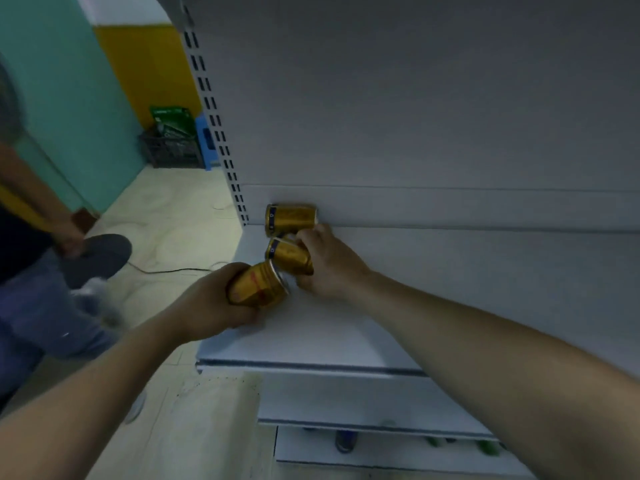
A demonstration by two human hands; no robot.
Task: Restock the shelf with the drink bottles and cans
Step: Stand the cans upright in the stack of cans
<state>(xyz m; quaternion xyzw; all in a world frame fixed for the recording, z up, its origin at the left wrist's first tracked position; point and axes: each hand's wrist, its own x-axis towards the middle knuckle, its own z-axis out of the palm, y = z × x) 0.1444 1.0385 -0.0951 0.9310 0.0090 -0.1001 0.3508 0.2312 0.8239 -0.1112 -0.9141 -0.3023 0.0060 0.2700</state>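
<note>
A gold can stands at the back left corner of the white shelf, against the rear panel. Just in front of it, my right hand grips a second gold can, which is tilted and low over the shelf. My left hand holds a third gold can with red print, tipped on its side at the shelf's left edge, its top close to my right hand. The rest of this shelf surface is bare white.
Lower shelves step out below, with a few bottles on the lowest one. Another person stands at the left on the tiled floor. A dark crate with a green box sits far back by the wall. A cable runs across the floor.
</note>
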